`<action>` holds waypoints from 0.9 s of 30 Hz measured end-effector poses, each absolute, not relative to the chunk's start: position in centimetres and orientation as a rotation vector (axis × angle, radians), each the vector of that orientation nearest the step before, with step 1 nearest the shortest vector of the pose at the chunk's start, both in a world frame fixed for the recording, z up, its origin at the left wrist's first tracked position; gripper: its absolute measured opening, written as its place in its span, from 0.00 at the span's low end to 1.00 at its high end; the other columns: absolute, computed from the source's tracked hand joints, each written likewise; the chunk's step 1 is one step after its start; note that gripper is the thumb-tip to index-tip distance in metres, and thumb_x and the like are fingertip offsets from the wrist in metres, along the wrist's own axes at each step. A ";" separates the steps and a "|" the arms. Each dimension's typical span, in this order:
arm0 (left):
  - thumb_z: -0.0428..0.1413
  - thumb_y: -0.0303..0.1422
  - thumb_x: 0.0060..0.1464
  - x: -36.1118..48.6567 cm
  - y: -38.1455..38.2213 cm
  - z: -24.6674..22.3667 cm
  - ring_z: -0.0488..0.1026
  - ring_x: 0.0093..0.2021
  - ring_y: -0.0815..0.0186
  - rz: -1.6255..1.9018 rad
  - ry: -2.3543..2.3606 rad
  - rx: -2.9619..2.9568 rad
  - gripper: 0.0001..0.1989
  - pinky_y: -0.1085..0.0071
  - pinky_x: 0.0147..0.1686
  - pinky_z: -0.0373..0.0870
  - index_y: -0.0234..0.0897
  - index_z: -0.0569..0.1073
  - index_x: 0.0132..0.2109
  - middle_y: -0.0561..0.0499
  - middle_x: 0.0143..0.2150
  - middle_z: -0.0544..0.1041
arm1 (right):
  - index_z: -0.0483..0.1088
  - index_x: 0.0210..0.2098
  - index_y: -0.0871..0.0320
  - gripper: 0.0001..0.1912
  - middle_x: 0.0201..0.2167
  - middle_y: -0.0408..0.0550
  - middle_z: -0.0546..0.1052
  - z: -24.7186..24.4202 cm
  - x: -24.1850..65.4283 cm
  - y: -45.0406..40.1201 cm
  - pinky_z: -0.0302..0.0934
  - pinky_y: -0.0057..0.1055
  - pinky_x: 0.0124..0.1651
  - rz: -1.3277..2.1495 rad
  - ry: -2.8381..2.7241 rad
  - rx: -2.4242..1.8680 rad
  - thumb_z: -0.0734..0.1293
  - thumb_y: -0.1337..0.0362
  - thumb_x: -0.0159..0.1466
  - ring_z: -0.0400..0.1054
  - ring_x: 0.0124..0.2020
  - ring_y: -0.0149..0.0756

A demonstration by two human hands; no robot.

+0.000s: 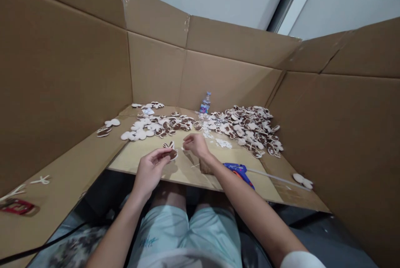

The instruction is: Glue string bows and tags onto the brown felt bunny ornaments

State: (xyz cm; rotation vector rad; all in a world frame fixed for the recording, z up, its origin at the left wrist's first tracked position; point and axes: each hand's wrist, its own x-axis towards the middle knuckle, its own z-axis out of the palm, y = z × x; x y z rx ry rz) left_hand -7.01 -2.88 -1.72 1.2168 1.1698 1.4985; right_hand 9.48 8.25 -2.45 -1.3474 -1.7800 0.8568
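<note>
My left hand (153, 168) pinches a brown, white-edged rabbit-shaped piece (171, 154) by its side, its looped ears pointing away from me. Just right of it, my right hand (196, 145) is closed, thumb and fingers together. A small white piece (183, 149) shows at those fingertips, too tiny to make out well. Beneath my right forearm sits a brown block (205, 168), partly covered, with a thin pale stick (195, 165) beside it. A blue glue gun (236, 169) lies right of that forearm, a long translucent glue stick (275, 177) extending from its back.
Heaps of brown and white rabbit-shaped pieces (253, 128) cover the board's back. Small white bits (223, 143) lie in front, and a water bottle (205, 103) stands behind. Cardboard walls (231, 76) enclose the table. A red tool (17, 206) rests at far left.
</note>
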 end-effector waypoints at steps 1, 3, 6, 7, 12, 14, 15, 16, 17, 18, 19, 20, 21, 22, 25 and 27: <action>0.61 0.31 0.47 -6.8 -3.0 -1.7 0.78 0.45 0.58 1.501 1.157 1.224 0.11 0.61 0.51 0.72 0.35 0.79 0.41 0.45 0.43 0.82 | 0.70 0.32 0.61 0.09 0.26 0.44 0.76 -2.2 9.9 7.7 0.71 0.34 0.35 0.912 -1.694 -1.290 0.72 0.63 0.56 0.74 0.29 0.35; 0.62 0.32 0.48 -6.4 -3.3 -1.5 0.78 0.45 0.58 1.510 1.139 1.243 0.11 0.63 0.50 0.72 0.35 0.79 0.40 0.46 0.43 0.82 | 0.69 0.32 0.60 0.12 0.26 0.43 0.76 -1.7 10.7 6.0 0.72 0.34 0.35 1.004 -1.533 -1.167 0.73 0.62 0.53 0.75 0.29 0.35; 0.62 0.34 0.49 -5.5 -4.3 -0.9 0.79 0.44 0.60 1.526 1.093 1.266 0.11 0.67 0.48 0.73 0.36 0.80 0.41 0.47 0.42 0.82 | 0.66 0.30 0.57 0.16 0.29 0.42 0.77 -0.9 12.0 2.5 0.73 0.36 0.39 1.085 -1.342 -1.017 0.75 0.59 0.49 0.77 0.32 0.36; 0.62 0.34 0.50 -5.3 -4.6 -0.6 0.79 0.43 0.61 1.533 1.071 1.276 0.11 0.68 0.47 0.73 0.37 0.80 0.41 0.47 0.42 0.82 | 0.65 0.29 0.57 0.17 0.29 0.42 0.77 -0.7 12.3 1.2 0.73 0.36 0.40 1.101 -1.288 -0.980 0.75 0.57 0.49 0.77 0.33 0.36; 0.62 0.33 0.52 -4.2 -7.0 0.9 0.78 0.44 0.63 1.558 0.995 1.389 0.10 0.72 0.46 0.74 0.38 0.80 0.42 0.48 0.43 0.82 | 0.66 0.28 0.57 0.17 0.26 0.41 0.79 0.2 12.8 -5.1 0.72 0.28 0.35 1.193 -0.951 -0.751 0.78 0.64 0.47 0.75 0.27 0.30; 0.62 0.32 0.52 -3.8 -7.9 1.6 0.78 0.44 0.63 1.569 0.962 1.442 0.09 0.74 0.45 0.74 0.39 0.81 0.41 0.49 0.42 0.82 | 0.67 0.28 0.58 0.16 0.27 0.41 0.80 0.4 12.8 -7.1 0.71 0.26 0.33 1.149 -0.901 -0.697 0.78 0.67 0.48 0.75 0.27 0.29; 0.62 0.32 0.52 -3.7 -8.3 1.8 0.78 0.44 0.64 1.574 0.943 1.468 0.08 0.74 0.45 0.74 0.39 0.81 0.41 0.49 0.42 0.82 | 0.67 0.28 0.57 0.16 0.27 0.42 0.80 0.5 12.7 -8.0 0.71 0.26 0.33 1.112 -0.894 -0.684 0.78 0.68 0.49 0.75 0.27 0.30; 0.62 0.31 0.52 -3.6 -8.6 2.1 0.78 0.43 0.64 1.580 0.924 1.489 0.08 0.75 0.45 0.74 0.39 0.81 0.41 0.49 0.42 0.82 | 0.67 0.28 0.57 0.15 0.28 0.41 0.80 0.5 12.7 -8.7 0.71 0.25 0.32 1.071 -0.895 -0.676 0.78 0.69 0.49 0.75 0.27 0.30; 0.62 0.30 0.52 -3.5 -9.0 2.3 0.78 0.43 0.65 1.584 0.907 1.508 0.08 0.75 0.44 0.74 0.39 0.81 0.41 0.49 0.42 0.82 | 0.67 0.29 0.57 0.15 0.28 0.41 0.80 0.6 12.7 -9.3 0.71 0.25 0.32 1.031 -0.905 -0.673 0.77 0.70 0.50 0.76 0.28 0.30; 0.61 0.30 0.52 -3.4 -9.2 2.5 0.78 0.43 0.65 1.585 0.894 1.522 0.09 0.76 0.44 0.75 0.39 0.81 0.41 0.49 0.42 0.81 | 0.67 0.29 0.57 0.14 0.28 0.41 0.80 0.7 12.8 -9.8 0.71 0.25 0.34 0.996 -0.926 -0.675 0.77 0.70 0.51 0.76 0.29 0.30; 0.61 0.29 0.52 -3.3 -9.5 2.6 0.78 0.43 0.65 1.588 0.885 1.533 0.09 0.76 0.44 0.75 0.39 0.81 0.42 0.49 0.42 0.81 | 0.67 0.29 0.56 0.13 0.27 0.40 0.80 0.8 12.8 -10.3 0.71 0.26 0.36 0.969 -0.956 -0.676 0.76 0.71 0.52 0.77 0.31 0.32; 0.61 0.28 0.52 -3.3 -9.6 2.7 0.78 0.43 0.65 1.591 0.877 1.541 0.09 0.76 0.44 0.75 0.39 0.81 0.42 0.49 0.42 0.81 | 0.67 0.29 0.56 0.12 0.27 0.40 0.79 0.9 12.9 -10.7 0.71 0.27 0.40 0.951 -0.988 -0.675 0.75 0.71 0.53 0.78 0.34 0.34; 0.61 0.28 0.52 -3.3 -9.8 2.8 0.78 0.43 0.66 1.594 0.871 1.546 0.09 0.77 0.44 0.75 0.40 0.81 0.42 0.49 0.42 0.81 | 0.67 0.29 0.56 0.11 0.26 0.40 0.79 1.0 13.0 -11.1 0.70 0.29 0.44 0.939 -1.018 -0.672 0.75 0.71 0.54 0.78 0.39 0.36; 0.61 0.27 0.52 -3.3 -9.9 2.8 0.78 0.43 0.66 1.594 0.869 1.550 0.09 0.77 0.44 0.75 0.40 0.81 0.41 0.50 0.42 0.81 | 0.67 0.28 0.57 0.11 0.26 0.41 0.78 1.0 13.2 -11.4 0.69 0.30 0.46 0.932 -1.043 -0.669 0.74 0.71 0.55 0.77 0.42 0.38; 0.61 0.27 0.52 -3.2 -10.1 2.8 0.78 0.42 0.68 1.590 0.870 1.550 0.09 0.79 0.42 0.75 0.42 0.80 0.41 0.52 0.41 0.81 | 0.67 0.30 0.56 0.09 0.26 0.41 0.78 1.0 13.4 -12.0 0.70 0.29 0.45 0.916 -1.049 -0.676 0.72 0.70 0.58 0.77 0.44 0.40; 0.61 0.27 0.52 -3.2 -10.3 2.8 0.78 0.41 0.68 1.586 0.881 1.554 0.09 0.79 0.42 0.75 0.42 0.80 0.41 0.52 0.41 0.81 | 0.67 0.33 0.55 0.09 0.25 0.40 0.78 0.9 13.5 -12.2 0.71 0.27 0.40 0.899 -1.024 -0.694 0.72 0.69 0.58 0.79 0.39 0.38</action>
